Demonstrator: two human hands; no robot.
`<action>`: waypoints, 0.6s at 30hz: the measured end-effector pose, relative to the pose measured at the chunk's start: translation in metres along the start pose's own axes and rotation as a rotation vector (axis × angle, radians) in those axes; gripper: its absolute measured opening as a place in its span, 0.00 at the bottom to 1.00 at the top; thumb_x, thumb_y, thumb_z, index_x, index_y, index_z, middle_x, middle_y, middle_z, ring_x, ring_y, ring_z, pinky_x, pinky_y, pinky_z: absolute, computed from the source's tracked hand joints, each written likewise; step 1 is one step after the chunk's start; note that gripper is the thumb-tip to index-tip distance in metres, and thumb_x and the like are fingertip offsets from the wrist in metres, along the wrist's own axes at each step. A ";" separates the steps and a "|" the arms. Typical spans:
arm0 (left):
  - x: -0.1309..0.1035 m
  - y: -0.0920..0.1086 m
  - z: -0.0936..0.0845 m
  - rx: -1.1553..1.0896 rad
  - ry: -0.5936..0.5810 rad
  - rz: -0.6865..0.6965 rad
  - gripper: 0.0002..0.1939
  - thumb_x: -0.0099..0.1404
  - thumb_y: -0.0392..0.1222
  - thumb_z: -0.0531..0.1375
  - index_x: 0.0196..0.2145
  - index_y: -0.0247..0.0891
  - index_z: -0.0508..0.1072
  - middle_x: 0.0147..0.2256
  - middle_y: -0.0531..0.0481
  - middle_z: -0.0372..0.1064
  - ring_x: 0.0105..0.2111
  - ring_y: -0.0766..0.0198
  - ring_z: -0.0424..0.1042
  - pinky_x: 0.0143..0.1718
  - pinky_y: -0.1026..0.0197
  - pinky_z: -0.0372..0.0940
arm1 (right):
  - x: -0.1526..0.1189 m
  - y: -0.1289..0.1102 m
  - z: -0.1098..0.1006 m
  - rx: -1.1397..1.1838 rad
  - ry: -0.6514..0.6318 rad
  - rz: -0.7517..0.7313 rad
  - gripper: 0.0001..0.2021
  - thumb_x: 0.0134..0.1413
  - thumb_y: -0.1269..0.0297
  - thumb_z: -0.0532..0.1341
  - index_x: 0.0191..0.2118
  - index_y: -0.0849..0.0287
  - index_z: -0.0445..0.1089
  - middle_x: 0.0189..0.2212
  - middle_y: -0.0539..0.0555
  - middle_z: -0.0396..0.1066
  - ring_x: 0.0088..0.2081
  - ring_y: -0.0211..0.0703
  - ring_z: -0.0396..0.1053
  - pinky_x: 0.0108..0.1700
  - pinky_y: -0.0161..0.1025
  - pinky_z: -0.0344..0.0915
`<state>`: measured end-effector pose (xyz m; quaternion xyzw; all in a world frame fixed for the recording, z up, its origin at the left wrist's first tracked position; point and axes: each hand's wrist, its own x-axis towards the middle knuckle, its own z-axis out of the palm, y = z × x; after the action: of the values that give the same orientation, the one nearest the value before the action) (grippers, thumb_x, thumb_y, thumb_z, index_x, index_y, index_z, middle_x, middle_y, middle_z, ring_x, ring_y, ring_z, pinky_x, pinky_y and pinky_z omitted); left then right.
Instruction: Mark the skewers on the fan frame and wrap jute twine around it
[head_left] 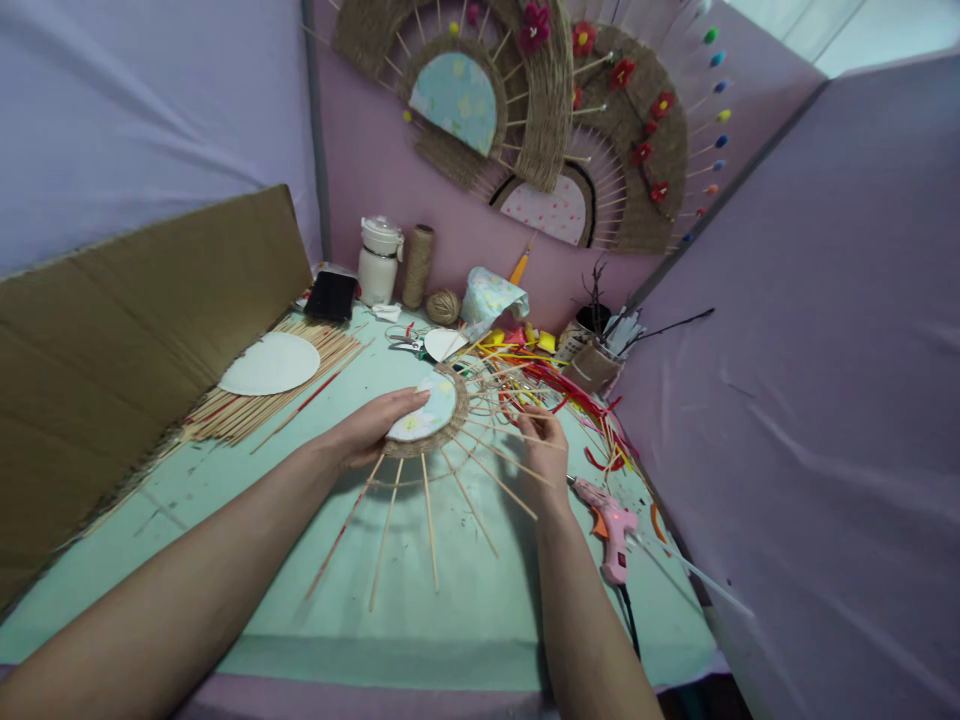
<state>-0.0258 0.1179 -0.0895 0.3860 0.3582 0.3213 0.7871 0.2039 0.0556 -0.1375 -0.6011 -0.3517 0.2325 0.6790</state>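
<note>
My left hand (384, 425) is closed on the straight edge of a half-round fan frame (428, 410), its thumb lying on the pale floral centre. Twine wraps the curved rim, and thin wooden sticks (429, 525) spread outward from it like rays. A loose strand of twine (397, 486) runs across several sticks. At the right side of the frame, my right hand (545, 450) is closed among the stick ends, fingertips pinched together. What they pinch is too small to make out, though sticks and twine pass close by.
A pink glue gun (613, 525) lies right of my right hand. Behind are coloured pipe cleaners (559, 380), pliers (409, 345), a twine ball (443, 307) and a twine spool (418, 267). Wooden sticks (244, 410) bearing a white oval (271, 364) lie beside a cardboard panel (150, 330) at left.
</note>
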 end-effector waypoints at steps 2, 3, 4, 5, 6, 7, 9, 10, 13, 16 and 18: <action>0.002 0.001 0.000 -0.056 0.038 0.051 0.07 0.65 0.37 0.59 0.36 0.33 0.76 0.34 0.45 0.78 0.29 0.67 0.75 0.30 0.69 0.70 | 0.002 0.001 -0.004 0.022 0.071 0.013 0.11 0.44 0.58 0.66 0.34 0.57 0.69 0.32 0.49 0.70 0.36 0.40 0.64 0.39 0.37 0.58; 0.003 0.002 0.000 -0.074 0.053 0.074 0.07 0.65 0.37 0.58 0.35 0.33 0.76 0.33 0.45 0.78 0.28 0.68 0.75 0.30 0.69 0.70 | 0.003 0.001 -0.005 0.037 0.077 0.027 0.11 0.44 0.58 0.66 0.34 0.56 0.69 0.32 0.49 0.70 0.36 0.40 0.64 0.39 0.37 0.58; 0.004 0.002 0.000 -0.088 0.067 0.094 0.08 0.65 0.37 0.57 0.35 0.32 0.75 0.33 0.45 0.78 0.28 0.68 0.75 0.30 0.69 0.70 | 0.003 0.001 -0.005 0.054 0.056 0.049 0.10 0.44 0.58 0.66 0.32 0.56 0.70 0.30 0.48 0.70 0.35 0.39 0.63 0.38 0.36 0.58; 0.005 0.001 -0.001 -0.095 0.078 0.107 0.08 0.66 0.37 0.57 0.35 0.32 0.75 0.33 0.45 0.78 0.27 0.68 0.75 0.29 0.69 0.70 | 0.002 0.001 -0.003 0.075 0.009 0.081 0.10 0.43 0.57 0.67 0.31 0.57 0.70 0.28 0.48 0.69 0.33 0.39 0.63 0.36 0.36 0.57; 0.006 0.001 -0.001 -0.096 0.083 0.113 0.08 0.66 0.37 0.57 0.35 0.32 0.75 0.33 0.44 0.78 0.27 0.67 0.75 0.29 0.69 0.70 | 0.000 0.000 0.000 0.097 -0.061 0.123 0.11 0.42 0.57 0.68 0.30 0.57 0.71 0.26 0.48 0.69 0.31 0.38 0.63 0.34 0.36 0.57; 0.006 0.000 -0.001 -0.093 0.083 0.114 0.08 0.65 0.37 0.57 0.35 0.32 0.75 0.33 0.44 0.78 0.28 0.67 0.75 0.30 0.69 0.70 | -0.002 -0.001 0.003 0.122 -0.142 0.172 0.11 0.39 0.57 0.69 0.28 0.58 0.72 0.24 0.48 0.68 0.29 0.38 0.62 0.32 0.36 0.57; 0.006 -0.002 -0.001 -0.071 0.071 0.107 0.07 0.65 0.38 0.58 0.36 0.33 0.76 0.35 0.44 0.78 0.29 0.67 0.75 0.31 0.69 0.70 | -0.009 -0.005 0.010 0.179 -0.290 0.270 0.12 0.36 0.58 0.71 0.26 0.59 0.74 0.22 0.49 0.68 0.26 0.37 0.62 0.29 0.36 0.56; 0.006 -0.003 -0.001 -0.054 0.063 0.103 0.07 0.65 0.38 0.58 0.36 0.33 0.76 0.35 0.44 0.78 0.30 0.67 0.75 0.32 0.69 0.70 | -0.012 -0.008 0.012 0.210 -0.344 0.313 0.12 0.35 0.58 0.71 0.26 0.59 0.74 0.22 0.50 0.68 0.25 0.37 0.62 0.29 0.36 0.57; 0.007 -0.007 -0.001 -0.005 0.039 0.098 0.07 0.64 0.39 0.60 0.36 0.33 0.76 0.37 0.44 0.78 0.31 0.66 0.76 0.32 0.69 0.69 | -0.020 -0.018 0.016 0.296 -0.433 0.401 0.12 0.34 0.59 0.72 0.27 0.59 0.75 0.24 0.50 0.70 0.25 0.36 0.62 0.29 0.35 0.58; 0.008 -0.011 -0.001 0.029 0.019 0.104 0.08 0.63 0.40 0.61 0.37 0.34 0.76 0.38 0.44 0.78 0.32 0.66 0.76 0.33 0.69 0.70 | -0.024 -0.025 0.015 0.357 -0.474 0.449 0.11 0.33 0.62 0.73 0.25 0.60 0.74 0.23 0.49 0.69 0.24 0.34 0.61 0.28 0.34 0.57; 0.009 -0.012 -0.001 0.051 0.011 0.096 0.10 0.62 0.41 0.62 0.39 0.34 0.75 0.39 0.44 0.78 0.33 0.65 0.76 0.34 0.68 0.70 | -0.024 -0.026 0.014 0.384 -0.482 0.465 0.10 0.34 0.64 0.73 0.24 0.60 0.72 0.21 0.48 0.67 0.24 0.34 0.60 0.27 0.33 0.57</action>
<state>-0.0192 0.1190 -0.1031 0.4210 0.3517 0.3514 0.7587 0.1747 0.0423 -0.1161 -0.4548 -0.3057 0.5766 0.6060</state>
